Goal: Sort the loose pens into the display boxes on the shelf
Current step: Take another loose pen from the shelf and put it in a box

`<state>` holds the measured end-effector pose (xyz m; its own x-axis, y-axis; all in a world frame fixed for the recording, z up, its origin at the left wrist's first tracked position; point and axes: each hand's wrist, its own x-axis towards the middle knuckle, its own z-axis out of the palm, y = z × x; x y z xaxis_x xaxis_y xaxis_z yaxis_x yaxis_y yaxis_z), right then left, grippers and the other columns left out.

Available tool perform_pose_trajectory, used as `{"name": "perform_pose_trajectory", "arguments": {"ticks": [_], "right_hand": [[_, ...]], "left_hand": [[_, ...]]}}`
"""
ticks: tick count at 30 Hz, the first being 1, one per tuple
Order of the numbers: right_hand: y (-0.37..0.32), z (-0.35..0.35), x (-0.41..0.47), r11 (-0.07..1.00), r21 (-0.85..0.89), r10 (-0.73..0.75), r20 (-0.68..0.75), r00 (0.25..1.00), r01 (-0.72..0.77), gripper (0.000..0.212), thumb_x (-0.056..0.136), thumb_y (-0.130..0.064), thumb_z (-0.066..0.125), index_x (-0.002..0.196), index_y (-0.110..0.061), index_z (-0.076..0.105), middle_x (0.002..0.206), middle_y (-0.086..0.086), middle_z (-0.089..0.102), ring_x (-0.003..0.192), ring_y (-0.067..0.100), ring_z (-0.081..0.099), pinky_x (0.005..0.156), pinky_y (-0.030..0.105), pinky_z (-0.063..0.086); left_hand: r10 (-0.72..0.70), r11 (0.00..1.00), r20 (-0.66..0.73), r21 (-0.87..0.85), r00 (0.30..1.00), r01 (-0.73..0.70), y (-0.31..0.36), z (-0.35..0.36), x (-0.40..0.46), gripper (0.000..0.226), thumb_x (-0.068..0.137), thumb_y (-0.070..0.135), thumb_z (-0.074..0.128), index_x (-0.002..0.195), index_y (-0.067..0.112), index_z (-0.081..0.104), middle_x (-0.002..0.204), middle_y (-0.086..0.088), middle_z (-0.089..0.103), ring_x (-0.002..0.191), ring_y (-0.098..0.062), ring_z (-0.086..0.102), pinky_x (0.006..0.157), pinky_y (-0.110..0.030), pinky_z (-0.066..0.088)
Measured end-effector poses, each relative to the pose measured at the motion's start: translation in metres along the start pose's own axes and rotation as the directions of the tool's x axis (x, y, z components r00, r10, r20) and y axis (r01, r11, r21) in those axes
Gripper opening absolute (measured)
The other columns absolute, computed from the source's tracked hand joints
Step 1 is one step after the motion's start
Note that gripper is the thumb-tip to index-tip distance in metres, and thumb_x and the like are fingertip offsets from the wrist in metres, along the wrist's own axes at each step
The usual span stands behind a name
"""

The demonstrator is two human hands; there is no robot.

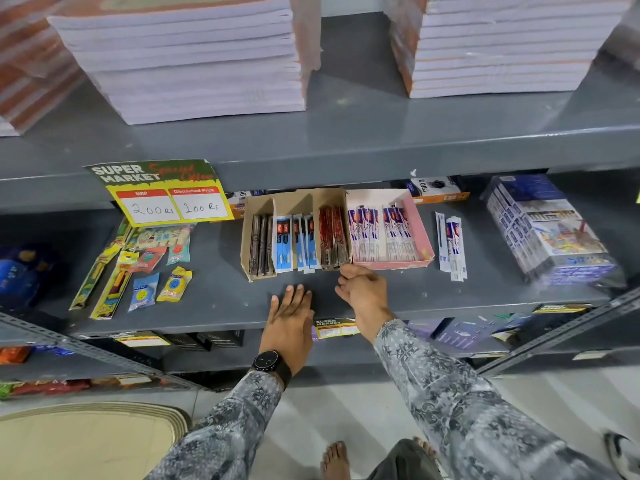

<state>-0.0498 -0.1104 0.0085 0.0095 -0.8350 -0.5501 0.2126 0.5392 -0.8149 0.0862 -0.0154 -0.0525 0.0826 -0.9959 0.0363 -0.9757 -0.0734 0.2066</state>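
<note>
Grey steel shelf [214, 299] under both hands, and neither grip has anything in it: the left hand [289, 318] lies flat, fingers spread, palm down on the shelf, a black watch [268, 362] on its wrist; the right hand [363, 289] sits just beside it, fingers loosely curled and released, fingertips touching the front corner of the brown cardboard box [294, 233]. In that box, straight ahead of the left grip, stand dark brown pens [260, 244], blue-packed pens [294, 244] and red pens [332, 239], each in its own compartment. Just beyond the right grip, touching the brown box, is the pink box [420, 233] with white-and-blue pens [379, 233] in it. Further right, apart from it, loose pens [452, 247] lie on the shelf. Far left of the grips, a yellow price sign [169, 192] hangs above small packets [149, 271].
</note>
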Motion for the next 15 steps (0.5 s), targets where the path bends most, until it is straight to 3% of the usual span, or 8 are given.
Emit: {"name": "perform_pose_trajectory", "arguments": {"ticks": [3, 5, 8, 10, 11, 15], "right_hand": [[-0.008, -0.014, -0.006, 0.998, -0.007, -0.056, -0.038, 0.998, 0.056, 0.038, 0.091, 0.015, 0.046, 0.082, -0.011, 0.072, 0.096, 0.013, 0.073, 0.084, 0.024, 0.068, 0.073, 0.037, 0.064], [-0.014, -0.036, -0.008, 0.986, -0.044, -0.167, -0.135, 0.977, 0.162, 0.038, 0.090, 0.011, 0.050, 0.077, -0.016, 0.074, 0.090, 0.007, 0.078, 0.074, 0.024, 0.071, 0.060, 0.034, 0.061], [-0.042, -0.082, 0.001, 0.882, -0.327, -0.456, -0.404, 0.793, 0.340, 0.028, 0.088, 0.001, 0.057, 0.080, -0.019, 0.076, 0.088, 0.005, 0.079, 0.076, 0.023, 0.071, 0.066, 0.024, 0.054], [-0.062, -0.119, 0.022, 0.811, -0.526, -0.539, -0.500, 0.677, 0.257, 0.020, 0.087, -0.012, 0.058, 0.093, -0.012, 0.076, 0.095, 0.014, 0.077, 0.086, 0.033, 0.070, 0.073, 0.030, 0.050], [-0.070, -0.134, 0.034, 0.783, -0.596, -0.540, -0.507, 0.672, 0.180, 0.026, 0.085, -0.021, 0.056, 0.098, -0.009, 0.075, 0.099, 0.018, 0.075, 0.092, 0.037, 0.070, 0.077, 0.036, 0.052], [-0.080, -0.163, 0.064, 0.600, -0.795, -0.418, -0.412, 0.810, -0.095, 0.044, 0.080, -0.043, 0.064, 0.107, -0.009, 0.074, 0.113, 0.022, 0.068, 0.105, 0.044, 0.065, 0.086, 0.049, 0.055]], "left_hand": [[0.007, 0.999, 0.053, 0.048, 0.999, -0.010, -0.004, 0.006, 0.002, 0.059, 0.092, 0.019, 0.057, 0.147, 0.009, 0.041, 0.159, -0.012, 0.033, 0.150, -0.029, 0.020, 0.122, -0.051, 0.010], [0.001, 0.998, 0.046, 0.055, 0.999, -0.004, -0.007, 0.010, 0.003, 0.057, 0.097, 0.029, 0.034, 0.150, 0.010, 0.035, 0.162, -0.009, 0.026, 0.152, -0.025, 0.012, 0.122, -0.046, 0.001], [-0.035, 0.998, -0.012, -0.053, 0.999, 0.034, -0.004, 0.010, 0.002, 0.066, 0.096, 0.037, 0.005, 0.152, 0.011, 0.030, 0.162, -0.005, 0.023, 0.152, -0.019, 0.009, 0.122, -0.042, -0.002], [-0.031, 0.999, -0.022, -0.041, 0.999, 0.030, -0.001, 0.009, 0.001, 0.068, 0.095, 0.037, 0.002, 0.152, 0.011, 0.029, 0.162, -0.006, 0.023, 0.152, -0.019, 0.009, 0.123, -0.043, -0.001], [-0.033, 0.999, -0.018, -0.034, 0.999, 0.033, -0.001, 0.008, 0.001, 0.069, 0.094, 0.036, 0.002, 0.152, 0.011, 0.029, 0.162, -0.006, 0.023, 0.152, -0.020, 0.009, 0.123, -0.043, 0.000], [-0.058, 0.997, 0.032, -0.048, 0.998, 0.059, -0.002, 0.006, 0.000, 0.070, 0.094, 0.040, -0.002, 0.154, 0.015, 0.022, 0.164, 0.000, 0.015, 0.149, -0.013, -0.003, 0.123, -0.042, -0.002]]}}
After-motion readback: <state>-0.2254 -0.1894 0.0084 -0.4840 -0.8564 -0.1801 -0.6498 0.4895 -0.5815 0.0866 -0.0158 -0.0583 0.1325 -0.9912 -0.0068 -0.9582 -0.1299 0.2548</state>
